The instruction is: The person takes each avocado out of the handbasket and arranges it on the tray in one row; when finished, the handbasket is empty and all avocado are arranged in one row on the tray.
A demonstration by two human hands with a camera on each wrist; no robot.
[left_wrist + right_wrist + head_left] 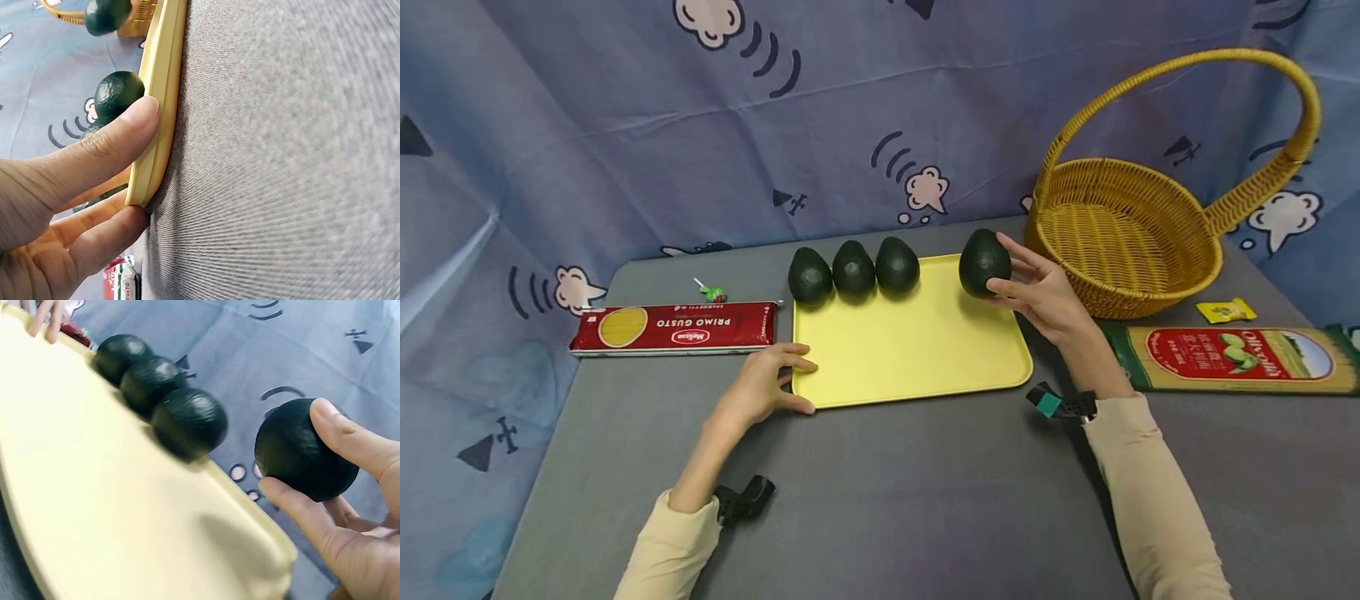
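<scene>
My right hand (1037,287) holds a dark green avocado (984,263) between thumb and fingers, over the right part of a yellow tray (910,350). In the right wrist view this avocado (300,450) is raised, and a shadow falls on the tray below. Three more avocados (853,272) stand in a row along the tray's back edge, towards the left. My left hand (767,379) grips the tray's near left corner. The left wrist view has the thumb (134,122) against the tray's rim (159,94), with fingers bent at the corner.
A yellow wicker basket (1120,287) with a tall handle stands at the back right. Before it lie a yellow packet (1226,311) and an Olivoilà noodle pack (1240,358). Left of the tray are a red spaghetti pack (677,327) and a green-wrapped lollipop (712,293).
</scene>
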